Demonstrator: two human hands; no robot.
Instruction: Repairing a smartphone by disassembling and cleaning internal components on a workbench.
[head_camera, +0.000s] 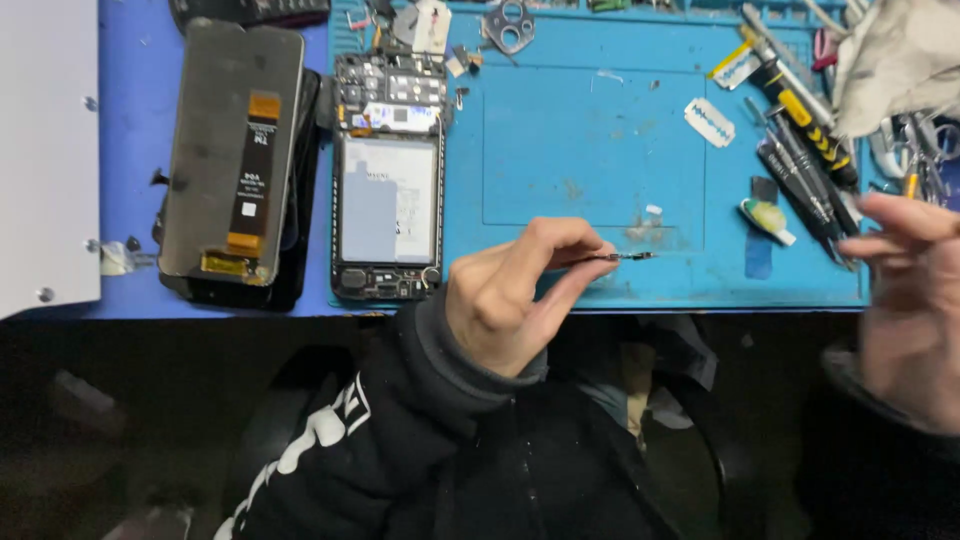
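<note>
My left hand (515, 295) hovers over the near edge of the blue work mat (590, 140), its thumb and fingers pinched on a small thin metal part (625, 257) that sticks out to the right. My right hand (915, 305) is blurred at the right edge, fingers apart, with nothing visible in it. An opened phone (388, 190) with its back removed lies on the mat to the left of my left hand, showing its battery and circuit board. A detached screen panel (235, 150) with a flex cable lies face down further left.
Screwdrivers and tweezers (805, 150) lie along the mat's right side, beside a razor blade (709, 121) and a crumpled cloth (895, 60). A camera bezel (508, 25) and small parts sit at the mat's top. A white panel (45, 150) stands at far left.
</note>
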